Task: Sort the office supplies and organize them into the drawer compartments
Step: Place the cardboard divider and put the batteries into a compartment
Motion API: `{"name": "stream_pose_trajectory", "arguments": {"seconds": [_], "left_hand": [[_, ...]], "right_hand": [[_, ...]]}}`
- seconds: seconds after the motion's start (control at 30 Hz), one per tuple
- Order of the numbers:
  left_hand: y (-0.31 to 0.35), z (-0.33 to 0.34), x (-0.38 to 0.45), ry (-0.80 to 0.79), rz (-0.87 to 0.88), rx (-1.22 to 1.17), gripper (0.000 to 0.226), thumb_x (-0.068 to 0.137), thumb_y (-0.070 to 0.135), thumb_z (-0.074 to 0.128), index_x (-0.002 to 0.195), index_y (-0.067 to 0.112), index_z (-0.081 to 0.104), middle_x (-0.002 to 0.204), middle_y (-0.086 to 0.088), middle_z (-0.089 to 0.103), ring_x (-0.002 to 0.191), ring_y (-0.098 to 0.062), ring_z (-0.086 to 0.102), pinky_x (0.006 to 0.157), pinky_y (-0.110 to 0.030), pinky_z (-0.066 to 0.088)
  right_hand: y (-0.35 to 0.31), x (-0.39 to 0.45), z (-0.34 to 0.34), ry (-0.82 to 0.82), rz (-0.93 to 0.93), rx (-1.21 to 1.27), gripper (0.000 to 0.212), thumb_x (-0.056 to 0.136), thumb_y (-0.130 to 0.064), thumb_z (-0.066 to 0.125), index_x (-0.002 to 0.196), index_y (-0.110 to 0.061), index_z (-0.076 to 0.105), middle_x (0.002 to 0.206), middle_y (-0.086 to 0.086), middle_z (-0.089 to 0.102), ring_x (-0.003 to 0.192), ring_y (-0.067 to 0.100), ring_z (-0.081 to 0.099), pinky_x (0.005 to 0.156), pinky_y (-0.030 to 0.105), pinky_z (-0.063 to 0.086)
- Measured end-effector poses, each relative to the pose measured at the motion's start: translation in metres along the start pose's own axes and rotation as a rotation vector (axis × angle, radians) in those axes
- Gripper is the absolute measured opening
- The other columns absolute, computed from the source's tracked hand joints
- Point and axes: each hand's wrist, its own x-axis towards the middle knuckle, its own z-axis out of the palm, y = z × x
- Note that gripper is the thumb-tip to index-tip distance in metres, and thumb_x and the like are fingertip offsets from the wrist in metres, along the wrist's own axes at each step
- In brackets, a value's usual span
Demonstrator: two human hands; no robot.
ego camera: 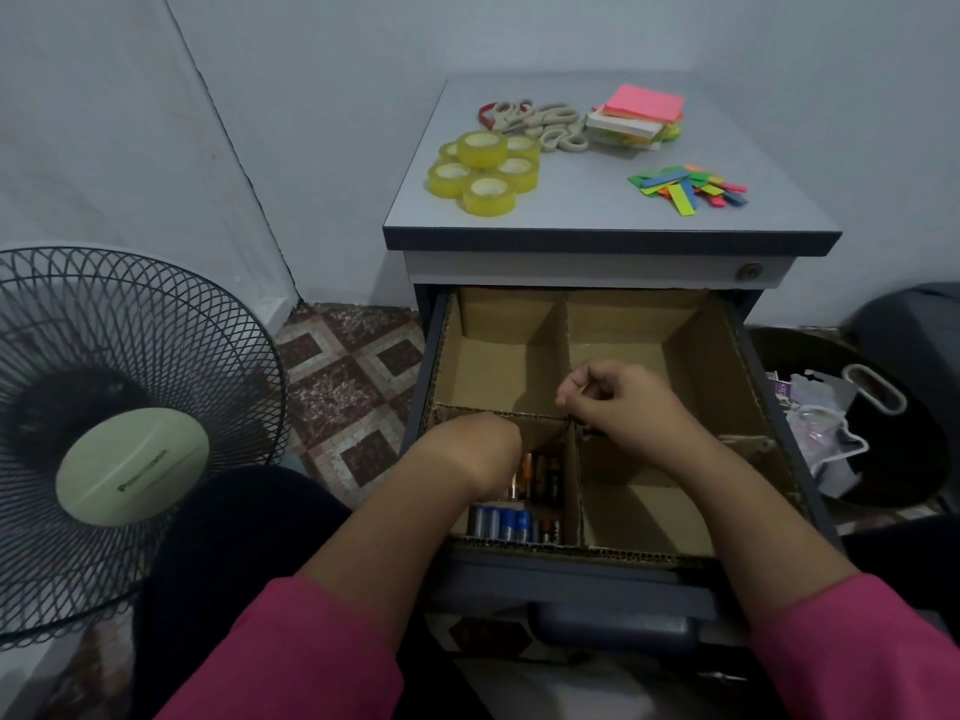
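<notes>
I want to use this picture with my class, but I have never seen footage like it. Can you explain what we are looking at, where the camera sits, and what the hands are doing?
There is no machine here: a person wears a wide-angle camera on the head, so you look down along both pink-sleeved arms. In front stands a small cabinet with its top drawer pulled open and split by cardboard into four compartments. The left hand reaches down into the near left compartment, where batteries lie; its fingers are hidden. The right hand hovers over the middle divider with curled fingers; I cannot tell whether it holds anything. On the cabinet top wait tape rolls, scissors, sticky notes and coloured strips. A fan stands at left.
</notes>
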Motion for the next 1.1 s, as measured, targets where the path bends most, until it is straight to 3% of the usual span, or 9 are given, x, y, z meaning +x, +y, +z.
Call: {"name": "stream_pose_trajectory", "arguments": {"seconds": [0.07, 0.13, 0.27, 0.37, 0.53, 0.67, 0.77, 0.9, 1.1], "left_hand": [[-0.002, 0.004, -0.001, -0.025, -0.016, 0.062, 0.019, 0.091, 0.000, 0.049, 0.102, 0.000, 0.065, 0.091, -0.010, 0.060, 0.082, -0.022, 0.057, 0.067, -0.024, 0.041], [-0.003, 0.008, -0.001, -0.079, -0.020, 0.074, 0.021, 0.092, -0.001, 0.049, 0.108, -0.001, 0.062, 0.084, -0.006, 0.057, 0.073, -0.018, 0.055, 0.056, -0.019, 0.040], [-0.001, 0.012, -0.001, -0.087, -0.023, 0.020, 0.027, 0.092, 0.000, 0.051, 0.118, -0.001, 0.058, 0.110, -0.015, 0.062, 0.089, -0.024, 0.061, 0.058, -0.021, 0.043], [0.001, 0.009, -0.005, -0.143, -0.037, 0.029, 0.014, 0.090, -0.007, 0.048, 0.097, -0.004, 0.060, 0.074, -0.008, 0.050, 0.058, -0.014, 0.044, 0.042, -0.017, 0.034], [0.007, 0.004, -0.011, -0.138, -0.026, 0.114, 0.026, 0.085, -0.011, 0.051, 0.067, 0.008, 0.050, 0.065, -0.002, 0.040, 0.056, -0.012, 0.037, 0.047, -0.021, 0.030], [0.007, 0.006, -0.011, -0.125, -0.018, 0.136, 0.013, 0.085, -0.010, 0.051, 0.089, 0.000, 0.060, 0.067, -0.002, 0.041, 0.057, -0.011, 0.038, 0.047, -0.021, 0.030], [0.007, 0.006, -0.012, -0.122, -0.018, 0.138, 0.022, 0.085, -0.009, 0.052, 0.070, 0.007, 0.049, 0.068, -0.002, 0.040, 0.057, -0.011, 0.037, 0.047, -0.020, 0.029], [0.004, 0.005, -0.010, -0.096, -0.049, 0.047, 0.025, 0.088, -0.007, 0.049, 0.068, 0.007, 0.047, 0.068, -0.001, 0.041, 0.057, -0.011, 0.039, 0.047, -0.019, 0.031], [-0.007, -0.013, -0.014, 0.041, -0.025, -0.309, 0.014, 0.094, 0.005, 0.051, 0.103, 0.001, 0.061, 0.080, -0.005, 0.060, 0.081, -0.024, 0.068, 0.069, -0.029, 0.056]], "right_hand": [[0.000, 0.000, 0.000, -0.007, 0.006, 0.006, 0.004, 0.090, -0.022, 0.062, 0.087, -0.023, 0.064, 0.084, 0.003, 0.064, 0.077, 0.016, 0.058, 0.078, 0.038, 0.054], [0.000, 0.000, 0.000, -0.008, 0.010, 0.002, 0.004, 0.090, -0.022, 0.062, 0.087, -0.024, 0.064, 0.085, 0.003, 0.064, 0.079, 0.017, 0.060, 0.079, 0.039, 0.054], [0.000, 0.000, 0.000, -0.001, 0.004, -0.016, 0.005, 0.090, -0.024, 0.062, 0.085, -0.027, 0.063, 0.084, 0.002, 0.064, 0.081, 0.019, 0.062, 0.080, 0.041, 0.055], [0.000, 0.000, 0.000, -0.003, 0.008, -0.020, 0.005, 0.090, -0.024, 0.062, 0.086, -0.026, 0.063, 0.086, 0.004, 0.065, 0.081, 0.020, 0.061, 0.080, 0.042, 0.054], [-0.001, -0.001, 0.000, -0.002, 0.012, -0.015, 0.004, 0.090, -0.024, 0.062, 0.087, -0.025, 0.064, 0.091, 0.007, 0.067, 0.087, 0.025, 0.063, 0.081, 0.042, 0.055], [-0.001, -0.001, 0.000, -0.004, 0.018, -0.023, 0.004, 0.090, -0.025, 0.062, 0.087, -0.026, 0.064, 0.090, 0.006, 0.066, 0.086, 0.023, 0.063, 0.082, 0.043, 0.055], [-0.001, -0.001, 0.000, -0.004, 0.019, -0.026, 0.003, 0.090, -0.026, 0.062, 0.087, -0.027, 0.064, 0.091, 0.006, 0.067, 0.088, 0.025, 0.064, 0.082, 0.045, 0.056], [-0.002, -0.002, 0.000, 0.006, 0.013, -0.029, 0.005, 0.090, -0.025, 0.061, 0.086, -0.027, 0.063, 0.087, 0.004, 0.066, 0.077, 0.017, 0.060, 0.076, 0.038, 0.054], [-0.003, -0.006, 0.000, 0.092, -0.026, 0.014, 0.006, 0.091, -0.023, 0.061, 0.088, -0.028, 0.062, 0.090, -0.008, 0.062, 0.084, 0.007, 0.058, 0.071, 0.022, 0.048]]}}
